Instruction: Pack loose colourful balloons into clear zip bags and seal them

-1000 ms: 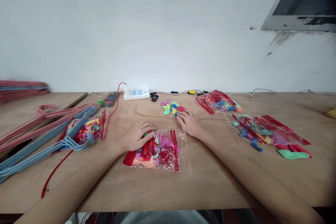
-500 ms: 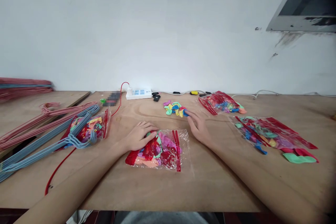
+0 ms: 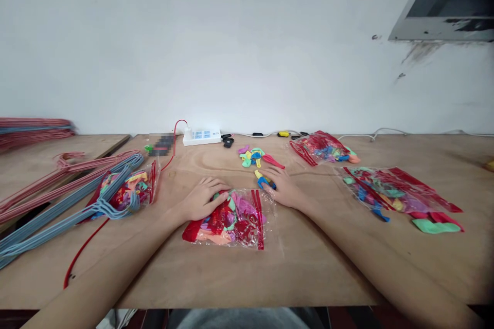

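Observation:
My left hand (image 3: 204,200) lies flat, fingers outstretched, on the upper left of a clear plastic bag with red print (image 3: 243,221), full of colourful uninflated balloons. Just beyond the bag's right end, my right hand (image 3: 286,188) has its thumb and fingers about a blue and a yellow balloon (image 3: 264,181) on the tabletop; its fingertips are partly hidden. Farther back is a small loose pile of balloons (image 3: 251,156) in green, yellow, blue and purple. A red balloon (image 3: 273,161) lies at the pile's right side, near my right fingers.
More balloon bags lie at the back right (image 3: 319,148), at the right (image 3: 401,190) and at the left (image 3: 133,185). Blue wire hangers (image 3: 77,205) rest across the left bag, beside pink hangers (image 3: 88,167). A white power strip (image 3: 202,136) with a red cable stands by the wall.
My right hand has drawn a blue and a yellow balloon out of the pile towards me, near the bag. The red balloon now shows beside the pile. My left hand stays on the bag.

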A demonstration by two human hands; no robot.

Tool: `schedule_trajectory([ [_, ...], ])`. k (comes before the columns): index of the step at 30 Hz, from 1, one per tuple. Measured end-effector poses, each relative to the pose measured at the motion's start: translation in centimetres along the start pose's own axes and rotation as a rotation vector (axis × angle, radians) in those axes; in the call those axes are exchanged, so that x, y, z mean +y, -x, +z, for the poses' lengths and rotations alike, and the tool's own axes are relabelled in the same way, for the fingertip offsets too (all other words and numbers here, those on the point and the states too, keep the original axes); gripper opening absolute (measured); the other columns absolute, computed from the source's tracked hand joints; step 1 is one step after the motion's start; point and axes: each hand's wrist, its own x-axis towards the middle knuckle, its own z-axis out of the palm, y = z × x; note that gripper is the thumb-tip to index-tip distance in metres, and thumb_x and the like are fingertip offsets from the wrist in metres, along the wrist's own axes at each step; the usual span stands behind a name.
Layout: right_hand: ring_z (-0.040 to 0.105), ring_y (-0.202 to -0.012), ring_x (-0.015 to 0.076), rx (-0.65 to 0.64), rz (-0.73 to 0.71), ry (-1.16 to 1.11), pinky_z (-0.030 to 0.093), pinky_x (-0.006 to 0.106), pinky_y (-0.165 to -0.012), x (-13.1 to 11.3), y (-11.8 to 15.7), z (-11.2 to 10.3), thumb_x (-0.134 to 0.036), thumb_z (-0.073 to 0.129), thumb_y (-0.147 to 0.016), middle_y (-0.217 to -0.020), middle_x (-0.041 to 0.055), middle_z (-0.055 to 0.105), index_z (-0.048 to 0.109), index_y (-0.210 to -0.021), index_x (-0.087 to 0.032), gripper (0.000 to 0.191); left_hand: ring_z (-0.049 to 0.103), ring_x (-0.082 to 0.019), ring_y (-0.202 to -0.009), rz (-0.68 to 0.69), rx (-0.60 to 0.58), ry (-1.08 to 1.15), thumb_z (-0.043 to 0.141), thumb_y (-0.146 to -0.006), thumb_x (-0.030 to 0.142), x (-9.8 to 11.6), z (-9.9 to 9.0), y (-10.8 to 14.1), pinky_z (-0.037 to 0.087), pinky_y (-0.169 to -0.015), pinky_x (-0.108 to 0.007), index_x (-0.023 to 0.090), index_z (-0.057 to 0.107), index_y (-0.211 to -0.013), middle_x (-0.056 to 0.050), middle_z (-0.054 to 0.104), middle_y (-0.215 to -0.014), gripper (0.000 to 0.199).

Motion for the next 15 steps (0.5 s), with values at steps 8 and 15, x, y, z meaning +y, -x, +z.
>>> schedule_trajectory([
  [8,0.069,-0.106,0.0323,0.205,0.105,-0.095,0.053,0.052,-0.100,-0.03,0.07,-0.32,-0.032,0.066,-0.097,-0.107,0.0100,0.079,0.074,-0.131,-0.022,0.037,0.062,-0.029,-0.128,-0.003,-0.009,0.001,0.042,-0.115,0.047,0.07,-0.13,0.01,0.043,-0.115,-0.050,0.027,0.069,-0.141,-0.008,0.072,-0.136,0.042],
  [15,0.071,-0.104,0.0320,0.332,0.202,-0.117,0.053,0.051,-0.099,0.70,0.08,-0.31,-0.040,0.067,-0.097,-0.103,0.0085,0.078,0.074,-0.124,-0.022,0.033,0.062,-0.029,-0.128,-0.003,-0.005,0.003,0.043,-0.115,0.046,0.07,-0.08,0.01,0.043,-0.115,-0.049,0.026,0.069,-0.141,-0.009,0.072,-0.137,0.041],
])
